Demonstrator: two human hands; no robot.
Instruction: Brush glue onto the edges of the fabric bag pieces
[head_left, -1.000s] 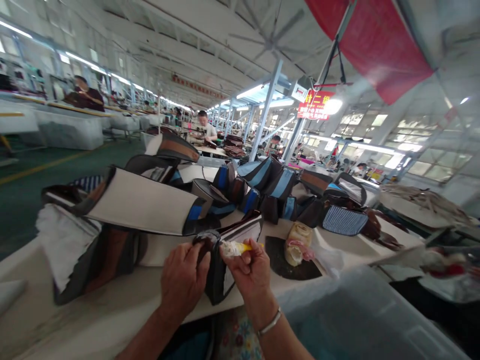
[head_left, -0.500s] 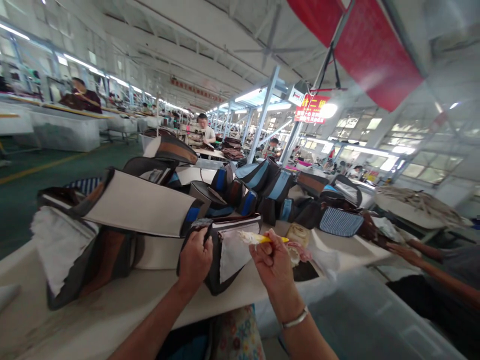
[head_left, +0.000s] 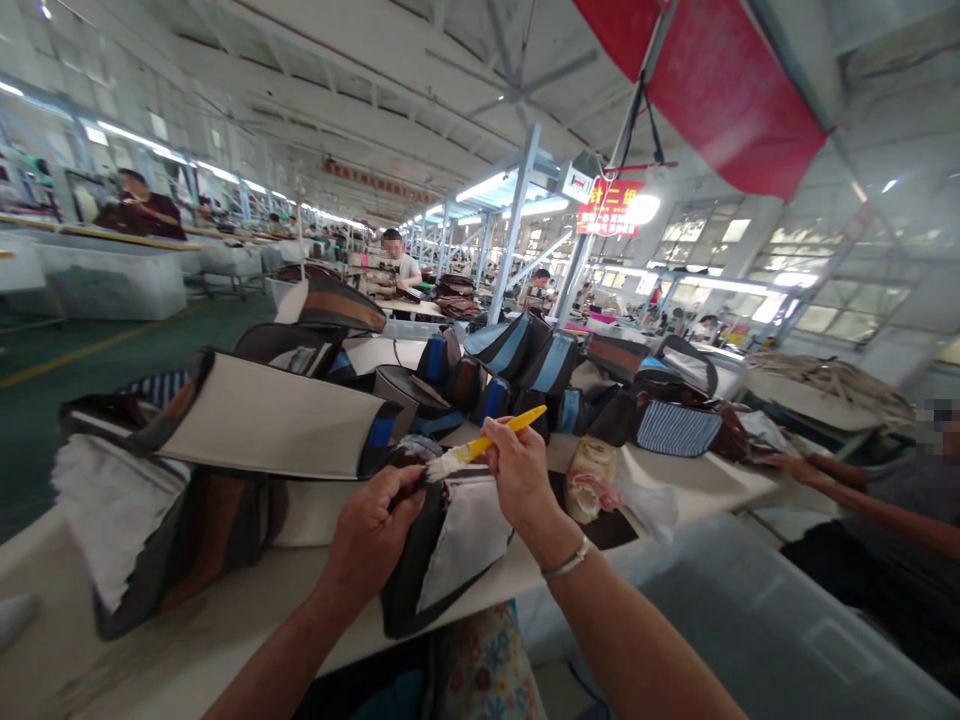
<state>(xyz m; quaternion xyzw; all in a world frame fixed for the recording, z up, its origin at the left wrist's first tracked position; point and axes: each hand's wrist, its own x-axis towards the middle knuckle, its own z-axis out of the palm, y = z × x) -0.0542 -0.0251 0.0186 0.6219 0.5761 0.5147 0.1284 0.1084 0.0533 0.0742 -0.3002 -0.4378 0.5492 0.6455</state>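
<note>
My right hand is closed around a yellow-handled brush, its handle tilted up to the right. The brush's whitish bristles point left and meet the upper edge of a dark bag piece with a pale cloth lining. That same edge is pinched by my left hand, close beside the bristles. To the right of my right hand stands a yellowish jar, with a pinkish cloth and a round opening in front of it.
Sewn bag pieces are heaped along the pale table. A clear plastic bag lies near the jar. Below right is a translucent bin. At the right edge a co-worker's arms reach onto the table.
The brush has swung from lying nearly level to slanting, and its bristles have come left and down to the bag piece's edge. The bag piece has shifted slightly left and toward me.
</note>
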